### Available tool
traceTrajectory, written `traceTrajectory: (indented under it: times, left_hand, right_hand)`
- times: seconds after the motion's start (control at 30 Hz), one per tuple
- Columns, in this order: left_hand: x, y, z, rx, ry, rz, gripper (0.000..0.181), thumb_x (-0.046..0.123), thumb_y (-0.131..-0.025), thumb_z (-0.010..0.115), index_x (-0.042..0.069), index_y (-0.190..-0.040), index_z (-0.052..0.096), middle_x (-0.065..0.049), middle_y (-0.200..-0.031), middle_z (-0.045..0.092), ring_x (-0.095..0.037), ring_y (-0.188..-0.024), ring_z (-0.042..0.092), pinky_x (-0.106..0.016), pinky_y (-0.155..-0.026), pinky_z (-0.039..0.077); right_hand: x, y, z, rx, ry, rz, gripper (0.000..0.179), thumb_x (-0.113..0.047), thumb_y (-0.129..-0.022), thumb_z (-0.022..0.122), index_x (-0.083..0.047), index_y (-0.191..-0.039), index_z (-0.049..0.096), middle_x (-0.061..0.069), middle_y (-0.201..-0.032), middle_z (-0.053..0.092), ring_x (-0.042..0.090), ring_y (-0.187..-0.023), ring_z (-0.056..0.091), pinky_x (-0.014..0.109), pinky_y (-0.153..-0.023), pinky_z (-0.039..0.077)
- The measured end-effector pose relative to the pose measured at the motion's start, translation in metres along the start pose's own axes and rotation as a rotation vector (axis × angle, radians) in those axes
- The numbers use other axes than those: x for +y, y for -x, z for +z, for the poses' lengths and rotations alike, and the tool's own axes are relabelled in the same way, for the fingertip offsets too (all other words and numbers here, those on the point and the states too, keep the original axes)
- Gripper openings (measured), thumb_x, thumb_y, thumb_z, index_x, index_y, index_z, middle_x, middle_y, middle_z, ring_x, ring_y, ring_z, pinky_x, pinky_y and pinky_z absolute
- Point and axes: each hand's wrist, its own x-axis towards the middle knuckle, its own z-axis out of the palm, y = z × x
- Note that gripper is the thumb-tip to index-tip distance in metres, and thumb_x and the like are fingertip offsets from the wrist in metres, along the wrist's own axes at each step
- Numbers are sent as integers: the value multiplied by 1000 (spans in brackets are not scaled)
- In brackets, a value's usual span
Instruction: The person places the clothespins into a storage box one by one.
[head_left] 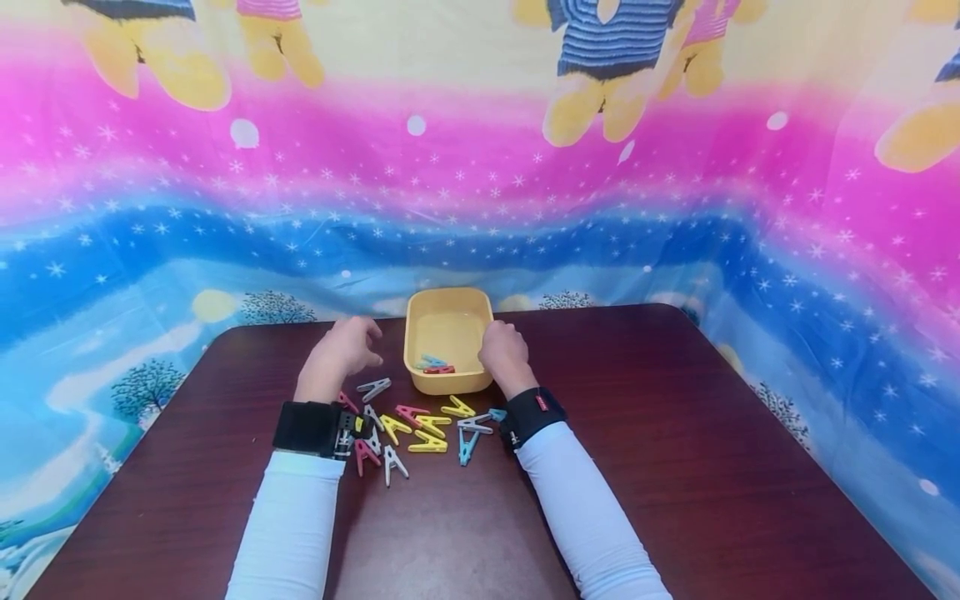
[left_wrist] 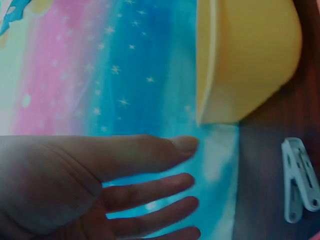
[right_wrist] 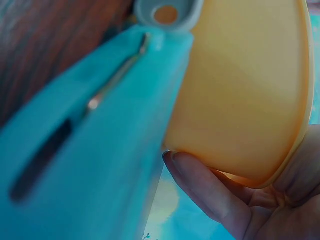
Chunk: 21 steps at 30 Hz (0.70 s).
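Head view: yellow bin [head_left: 450, 384] sits towards the far edge of the dark surface [head_left: 675, 433], loose pegs [head_left: 429, 447] scattered nearer the person. Inside, at the near end of the floor: at least one blue peg and one red peg [head_left: 439, 369].

Right grip [head_left: 504, 354] curled on the bin's right side; right wrist view shows a digit along the outer wall, near where it curves. Whether the base lies flat, cannot tell. Left grip [head_left: 341, 354] loosely spread, nothing held, left of the bin and apart from it; a grey peg [left_wrist: 290, 175] lies nearest.

Handling, judged by look: bin probably light moulded plastic, stiff, smooth enough to slide if nudged. Best hold is a side wall at the rim, thumb opposed to fingers; a one-sided lift would likely tip it and send the few pegs inside sliding.

Pegs look light and hard. Blue-green peg [right_wrist: 120, 145], close to the right wrist camera, shows a thin metal spring [right_wrist: 117, 77]; expect springy resistance if squeezed at the handles. Pinch across the body near the spring to carry one without working it. Hardly fragile, though slim and easily knocked. Several lie touching or crossed, so neighbours may drag along.
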Motion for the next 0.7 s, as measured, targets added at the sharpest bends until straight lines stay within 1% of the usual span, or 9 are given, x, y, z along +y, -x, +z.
traceTrajectory:
  times: [0.07,0.17,0.3,0.37,0.5,0.7]
  left_hand:
    - [-3,-1,4,-44,-19,-15,50,11,-99,77,0,-145,63,-26,-137,69,-43,-127,67,-60,-107,59]
    - [-7,-4,10,-101,-41,-17,45,10,-98,78,0,-141,67,-24,-136,71,-41,-124,69,-58,-105,60]
    - [-10,-7,18,-147,-78,-4,41,9,-93,81,1,-133,71,-22,-131,73,-37,-114,71,-54,-99,63]
    - [-11,-8,22,-156,-92,-1,40,8,-92,81,2,-130,73,-21,-128,74,-35,-110,72,-52,-96,64]
    - [-12,-11,29,-174,-110,7,33,5,-92,79,3,-126,75,-19,-123,76,-33,-107,72,-51,-94,64]
    - [-13,-13,33,-179,-119,8,29,2,-92,79,4,-121,77,-18,-118,77,-31,-102,72,-50,-91,64]
  right_hand:
    - [0,0,-1,0,-2,2,35,-7,-103,71,0,-137,69,18,-112,78,30,-93,78,42,-84,69]
    - [0,1,-2,-8,-10,8,36,-7,-103,71,0,-138,68,19,-113,78,30,-92,78,43,-86,70]
    - [0,2,-2,-13,-22,19,37,-7,-103,72,1,-139,68,19,-113,78,30,-92,78,44,-88,70]
    - [0,2,-3,-11,-25,21,37,-7,-103,72,1,-139,68,19,-113,78,30,-92,77,44,-88,70]
    - [1,2,-3,-8,-20,20,37,-7,-103,72,0,-139,68,19,-114,78,30,-93,78,44,-89,70]
    - [1,2,-3,-7,-3,-1,35,-8,-104,71,1,-138,68,19,-114,78,30,-94,79,43,-87,70]
